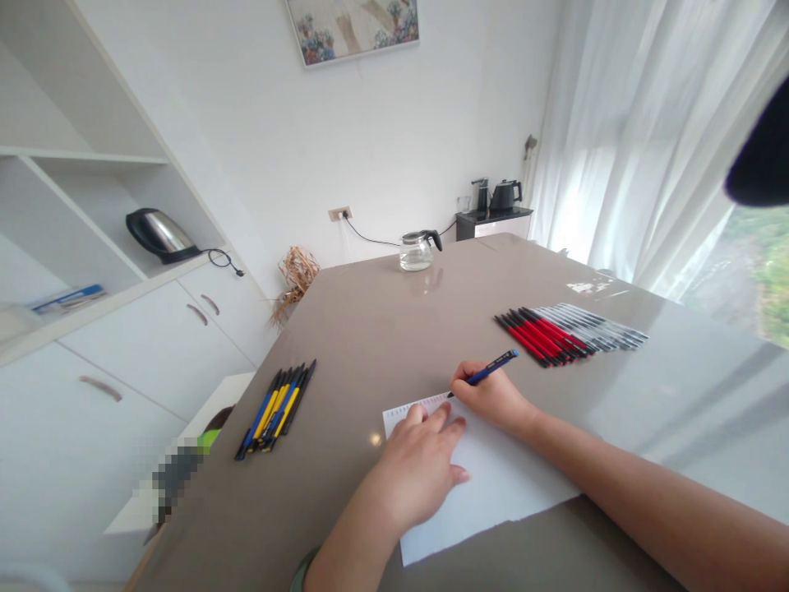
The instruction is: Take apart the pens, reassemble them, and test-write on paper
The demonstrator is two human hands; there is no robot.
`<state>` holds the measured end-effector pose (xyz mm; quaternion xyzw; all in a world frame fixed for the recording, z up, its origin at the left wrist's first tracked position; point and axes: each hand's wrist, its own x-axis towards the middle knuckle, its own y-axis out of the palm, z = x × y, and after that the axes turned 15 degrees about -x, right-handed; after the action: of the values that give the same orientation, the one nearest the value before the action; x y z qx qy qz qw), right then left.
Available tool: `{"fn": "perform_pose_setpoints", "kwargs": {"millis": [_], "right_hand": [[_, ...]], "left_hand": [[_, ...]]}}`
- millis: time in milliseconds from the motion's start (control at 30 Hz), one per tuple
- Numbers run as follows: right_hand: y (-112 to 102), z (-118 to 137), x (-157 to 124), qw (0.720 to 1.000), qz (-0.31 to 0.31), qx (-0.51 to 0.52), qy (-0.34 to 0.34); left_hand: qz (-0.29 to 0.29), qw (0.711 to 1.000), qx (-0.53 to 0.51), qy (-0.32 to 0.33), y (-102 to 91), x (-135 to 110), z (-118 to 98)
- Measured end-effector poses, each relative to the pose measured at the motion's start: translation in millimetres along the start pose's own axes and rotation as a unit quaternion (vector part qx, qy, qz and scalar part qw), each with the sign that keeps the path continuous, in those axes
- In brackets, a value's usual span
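I see the left hand and right hand bare, as are the forearms behind them; behind the left hand, a dark green band or cuff, I can't tell which.

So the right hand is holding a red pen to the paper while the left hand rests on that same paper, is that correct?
Not quite: the pen is blue, not red, as the head view shows. The rest is right: the right hand holds it to the paper, and the left hand rests on that same paper.
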<state>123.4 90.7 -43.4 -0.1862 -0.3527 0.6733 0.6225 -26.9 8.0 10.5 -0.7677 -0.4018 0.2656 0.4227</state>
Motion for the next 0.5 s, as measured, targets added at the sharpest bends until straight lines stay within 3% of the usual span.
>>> {"fn": "perform_pose_setpoints", "kwargs": {"millis": [500], "right_hand": [[3.6,-3.9,1.6,1.0,-0.015,-0.007,0.012]], "left_hand": [[0.011,1.0,-0.001,-0.01,-0.2,0.3,-0.5]]}}
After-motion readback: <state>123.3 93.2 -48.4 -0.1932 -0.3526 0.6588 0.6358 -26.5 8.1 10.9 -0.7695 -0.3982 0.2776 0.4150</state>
